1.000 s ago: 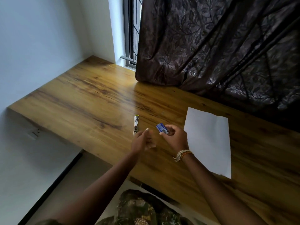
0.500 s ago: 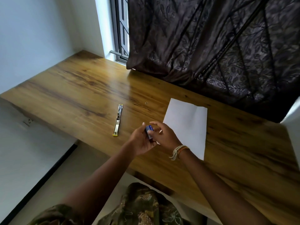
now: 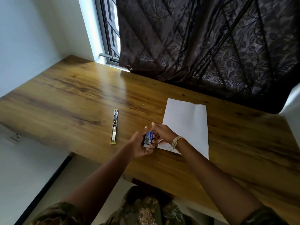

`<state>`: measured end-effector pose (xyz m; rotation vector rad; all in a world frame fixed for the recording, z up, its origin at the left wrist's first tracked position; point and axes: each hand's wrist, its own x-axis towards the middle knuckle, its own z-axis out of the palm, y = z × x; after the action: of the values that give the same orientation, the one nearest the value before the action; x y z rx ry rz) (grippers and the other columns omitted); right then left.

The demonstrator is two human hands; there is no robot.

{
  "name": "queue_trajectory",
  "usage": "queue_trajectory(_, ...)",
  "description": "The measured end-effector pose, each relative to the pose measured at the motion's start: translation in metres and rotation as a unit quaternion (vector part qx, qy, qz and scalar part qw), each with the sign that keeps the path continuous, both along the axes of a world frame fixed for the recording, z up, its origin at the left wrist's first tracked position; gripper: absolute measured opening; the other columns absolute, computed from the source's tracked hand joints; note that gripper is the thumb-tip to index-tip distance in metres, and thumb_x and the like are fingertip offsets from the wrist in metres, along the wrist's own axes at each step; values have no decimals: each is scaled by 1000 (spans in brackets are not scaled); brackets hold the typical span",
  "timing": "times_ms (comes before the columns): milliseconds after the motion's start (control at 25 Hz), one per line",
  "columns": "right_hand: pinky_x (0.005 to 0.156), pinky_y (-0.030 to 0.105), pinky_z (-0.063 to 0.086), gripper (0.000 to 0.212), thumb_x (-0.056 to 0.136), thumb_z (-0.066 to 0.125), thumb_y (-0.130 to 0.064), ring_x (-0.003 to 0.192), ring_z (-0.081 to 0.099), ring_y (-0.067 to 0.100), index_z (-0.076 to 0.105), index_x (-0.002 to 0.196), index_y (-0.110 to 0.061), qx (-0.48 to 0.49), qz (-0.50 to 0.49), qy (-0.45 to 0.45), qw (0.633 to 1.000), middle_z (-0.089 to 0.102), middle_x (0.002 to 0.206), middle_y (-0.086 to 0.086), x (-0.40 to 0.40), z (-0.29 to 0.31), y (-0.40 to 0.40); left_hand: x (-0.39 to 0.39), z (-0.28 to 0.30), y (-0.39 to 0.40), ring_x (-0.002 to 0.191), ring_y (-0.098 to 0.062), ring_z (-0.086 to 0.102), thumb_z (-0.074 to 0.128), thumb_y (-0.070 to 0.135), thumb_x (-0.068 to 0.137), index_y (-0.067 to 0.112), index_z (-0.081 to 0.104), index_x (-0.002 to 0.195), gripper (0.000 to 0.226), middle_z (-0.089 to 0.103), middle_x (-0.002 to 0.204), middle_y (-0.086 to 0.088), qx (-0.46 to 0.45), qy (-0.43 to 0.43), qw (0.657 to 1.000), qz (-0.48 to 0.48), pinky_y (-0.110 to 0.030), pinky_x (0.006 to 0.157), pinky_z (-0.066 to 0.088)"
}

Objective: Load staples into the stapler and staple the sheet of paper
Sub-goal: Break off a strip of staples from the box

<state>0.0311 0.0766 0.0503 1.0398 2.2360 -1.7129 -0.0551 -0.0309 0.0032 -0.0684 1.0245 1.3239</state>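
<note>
Nearest the camera, patterned dark clothing [image 3: 146,211] fills the bottom edge, and both bare forearms reach forward from it over the near edge of the glossy brown wooden desk [image 3: 73,98]. The left hand [image 3: 139,143] cups a small blue-and-white cardboard box of staples [image 3: 148,138] from the left, its fingers curled under and around it and the thumb up along the side. The right hand [image 3: 162,133] meets the box from the right, fingertips pinching its top end; a bundle of tan and orange thread bracelets [image 3: 177,142] circles that wrist. Left of the left hand, apart from it, a slim metal stapler with yellow trim [image 3: 114,126] lies opened out flat on the desk. Just beyond and right of the right hand lies the white rectangular sheet of paper [image 3: 188,124], its near edge partly hidden by the wrist. Farther back, a dark leaf-patterned curtain [image 3: 203,38] hangs over a barred window [image 3: 112,30].
</note>
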Motion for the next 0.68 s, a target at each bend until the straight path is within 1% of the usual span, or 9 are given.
queue_trajectory(80, 58, 18, 45, 34, 103, 31, -33, 68, 58, 12, 57, 99, -11, -1, -3, 13, 1000, 58, 79, 2, -5, -3, -1, -5, -3, 0, 48, -14, 47, 32, 54, 98, 7, 55, 88, 54, 53, 69, -8, -5, 0, 1000, 9, -19, 40, 34)
queue_trajectory(120, 61, 18, 45, 30, 102, 34, -30, 76, 59, 14, 58, 100, -11, 28, -11, 35, 999, 59, 86, 3, -5, -8, -2, -8, -3, 2, 49, -14, 47, 32, 54, 98, 7, 55, 87, 54, 53, 68, -8, -5, -3, 1000, 24, -19, 41, 36)
queue_trajectory(200, 71, 17, 46, 21, 97, 45, -27, 92, 58, 14, 61, 105, -15, 157, -25, 88, 983, 58, 102, 2, -1, -19, -9, -15, -2, 6, 55, -17, 52, 33, 55, 98, 6, 55, 88, 55, 57, 68, -9, 0, -29, 997, 76, -23, 46, 46)
queue_trajectory(280, 81, 17, 47, 24, 91, 55, -27, 99, 54, 11, 62, 113, -18, 310, 18, 125, 942, 55, 110, -1, 7, -29, -20, -22, -1, 11, 61, -21, 61, 34, 54, 98, 4, 55, 91, 54, 62, 71, -12, 11, -54, 990, 131, -29, 53, 56)
queue_trajectory(360, 87, 20, 46, 34, 88, 60, -32, 102, 51, 12, 62, 120, -20, 420, 78, 131, 894, 57, 114, -2, 11, -38, -27, -26, -1, 14, 55, -20, 65, 37, 54, 98, 6, 54, 88, 51, 63, 69, -11, 18, -57, 986, 159, -31, 51, 57)
queue_trajectory(400, 89, 23, 46, 36, 88, 61, -34, 104, 51, 13, 62, 121, -21, 453, 92, 129, 877, 58, 116, -2, 11, -43, -28, -26, -2, 14, 52, -19, 64, 39, 54, 97, 7, 54, 87, 50, 63, 69, -10, 19, -55, 985, 164, -30, 49, 55)
queue_trajectory(480, 91, 26, 45, 35, 87, 61, -38, 107, 51, 15, 64, 119, -25, 486, 94, 124, 860, 59, 119, -3, 11, -48, -26, -26, -5, 13, 51, -18, 64, 41, 55, 96, 8, 55, 88, 50, 63, 70, -10, 16, -49, 985, 166, -28, 47, 53)
queue_trajectory(600, 88, 27, 45, 29, 86, 60, -38, 105, 52, 14, 67, 112, -26, 511, 88, 124, 846, 62, 114, -5, 10, -53, -21, -22, -11, 15, 51, -16, 61, 40, 58, 94, 10, 55, 86, 51, 61, 67, -7, 17, -43, 988, 147, -26, 46, 51)
queue_trajectory(680, 86, 27, 44, 27, 86, 59, -38, 103, 54, 15, 69, 108, -24, 520, 91, 128, 840, 64, 112, -4, 9, -54, -19, -23, -15, 16, 51, -16, 59, 41, 59, 94, 10, 55, 84, 51, 59, 68, -6, 20, -50, 987, 152, -25, 46, 50)
